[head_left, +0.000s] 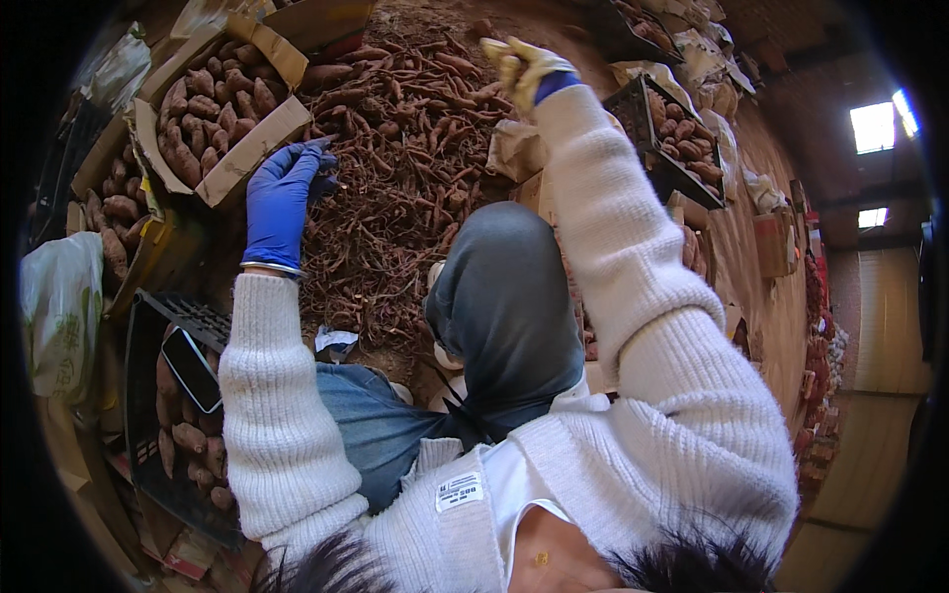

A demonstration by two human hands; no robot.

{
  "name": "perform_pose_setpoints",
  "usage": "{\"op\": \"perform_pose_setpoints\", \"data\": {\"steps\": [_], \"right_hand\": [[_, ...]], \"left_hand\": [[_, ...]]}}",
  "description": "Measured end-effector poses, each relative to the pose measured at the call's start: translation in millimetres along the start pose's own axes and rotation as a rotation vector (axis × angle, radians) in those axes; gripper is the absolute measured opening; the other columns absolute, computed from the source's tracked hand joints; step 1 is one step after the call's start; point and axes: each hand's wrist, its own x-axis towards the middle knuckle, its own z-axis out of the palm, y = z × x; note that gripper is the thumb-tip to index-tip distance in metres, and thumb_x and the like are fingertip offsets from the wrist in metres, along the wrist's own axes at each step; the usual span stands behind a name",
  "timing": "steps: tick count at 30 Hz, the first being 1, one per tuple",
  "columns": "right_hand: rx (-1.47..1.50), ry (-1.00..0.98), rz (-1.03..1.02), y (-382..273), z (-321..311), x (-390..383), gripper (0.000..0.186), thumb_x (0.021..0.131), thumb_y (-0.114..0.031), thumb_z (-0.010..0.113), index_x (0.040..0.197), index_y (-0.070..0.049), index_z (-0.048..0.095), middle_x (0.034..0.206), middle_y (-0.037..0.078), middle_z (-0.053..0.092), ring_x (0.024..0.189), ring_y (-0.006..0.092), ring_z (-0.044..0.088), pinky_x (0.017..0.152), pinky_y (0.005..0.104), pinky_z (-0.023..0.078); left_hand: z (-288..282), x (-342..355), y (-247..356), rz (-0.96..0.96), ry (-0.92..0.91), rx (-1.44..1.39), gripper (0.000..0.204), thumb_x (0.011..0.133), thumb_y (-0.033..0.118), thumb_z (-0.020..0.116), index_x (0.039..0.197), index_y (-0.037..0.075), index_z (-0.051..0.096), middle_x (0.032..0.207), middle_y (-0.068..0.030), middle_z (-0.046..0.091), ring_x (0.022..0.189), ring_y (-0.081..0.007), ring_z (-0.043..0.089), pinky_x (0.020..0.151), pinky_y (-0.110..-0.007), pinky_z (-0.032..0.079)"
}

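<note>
A heap of sweet potatoes (pixel 395 128) lies on the ground before me, with thin stringy roots (pixel 366 262) at its nearer side. My left hand (pixel 282 203), in a blue glove, hovers at the heap's left edge beside a cardboard box (pixel 259 148) of larger sweet potatoes. Its fingers are loosely bent and apart, and I see nothing in them. Stretched far forward and right, my right hand (pixel 529 74) wears a yellowish glove over a blue one. Its fingers are loosely spread; a blurred sweet potato (pixel 482 28) shows just beyond the fingertips.
Black crates (pixel 682 183) of sweet potatoes stand to the right. At lower left, another black crate (pixel 148 395) holds sweet potatoes with a phone (pixel 192 369) on top. A plastic bag (pixel 64 306) hangs at far left. My bent knee (pixel 509 287) rises in the middle.
</note>
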Motion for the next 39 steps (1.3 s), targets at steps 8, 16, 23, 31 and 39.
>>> {"op": "perform_pose_setpoints", "data": {"steps": [8,16,23,31,39], "right_hand": [[0.19,0.56,-0.133,-93.5,-198.3,34.2,0.025,0.092,-0.015,0.052,0.109,0.002,0.056,0.097,0.016,0.065,0.077,0.0209,0.063,0.065,0.0315,0.055],[-0.296,0.458,0.075,32.2,-188.6,65.4,0.025,0.092,-0.012,0.048,0.113,-0.001,0.058,0.106,0.017,0.063,0.093,0.0247,0.062,0.086,0.0358,0.049],[-0.565,0.196,0.235,182.3,-172.0,89.9,0.015,0.087,-0.011,0.056,0.094,-0.005,0.068,0.087,0.008,0.068,0.069,0.0186,0.063,0.062,0.0286,0.051],[-1.172,0.148,0.315,289.9,-178.6,87.4,0.036,0.078,-0.002,0.065,0.113,-0.009,0.063,0.105,0.008,0.066,0.088,0.019,0.062,0.082,0.0305,0.047],[-1.661,0.324,0.299,299.5,-171.2,100.4,0.022,0.08,-0.025,0.066,0.099,-0.014,0.07,0.105,0.013,0.065,0.1,0.0258,0.062,0.089,0.0342,0.046]], "left_hand": [[6.5,-1.0,-0.8,-0.047,0.036,-0.056,0.021,0.091,0.019,0.057,0.103,0.003,0.065,0.089,-0.0067,0.067,0.07,-0.0096,0.061,0.066,-0.021,0.051],[10.3,6.9,-16.9,-0.034,0.013,-0.022,0.019,0.09,0.013,0.056,0.102,0.001,0.064,0.091,-0.0082,0.067,0.079,-0.0119,0.063,0.07,-0.023,0.053],[10.7,-1.7,-5.9,-0.086,0.03,0.034,0.02,0.091,0.012,0.056,0.105,0.0,0.063,0.094,-0.0084,0.067,0.082,-0.0119,0.063,0.073,-0.022,0.052],[12.6,-5.0,-4.8,-0.115,0.008,0.081,0.025,0.093,0.017,0.052,0.109,0.001,0.062,0.097,-0.0069,0.065,0.081,-0.012,0.061,0.076,-0.023,0.049],[15.1,-2.5,-4.5,-0.137,0.006,-0.02,0.019,0.09,0.009,0.056,0.104,-0.001,0.064,0.097,-0.01,0.066,0.087,-0.0135,0.063,0.076,-0.025,0.053]]}}
